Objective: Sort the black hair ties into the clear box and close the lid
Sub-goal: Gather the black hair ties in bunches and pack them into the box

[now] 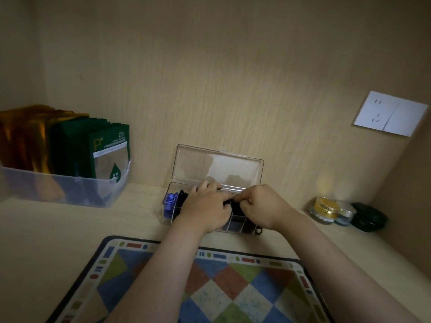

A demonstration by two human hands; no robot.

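1. The clear box point(242, 226) is a shallow see-through case split by thin dividers into small compartments. It sits on the pale shelf point(46, 229), just beyond the far edge of the patterned mat point(210, 287) and close to the back wall.
2. Its lid point(218, 167) stands open, hinged along the far side and leaning back toward the wall.
3. The box's long axis runs left to right across the shelf, with the open top facing up at you.
4. At the left end you can see blue pieces point(169, 201), and just to their right a dark bunch of black hair ties point(182, 198).
5. Your left hand point(205, 207) lies palm down over the middle of the box, fingers spread flat across the compartments; what it holds, if anything, cannot be told.
6. Your right hand point(261, 206) is curled beside it over the right half, thumb and fingertips pinched on a black tie point(235, 206) that lies between the two hands, inside the box.
7. One more small dark piece point(258, 230) lies at the box's near right corner, outside the wall.
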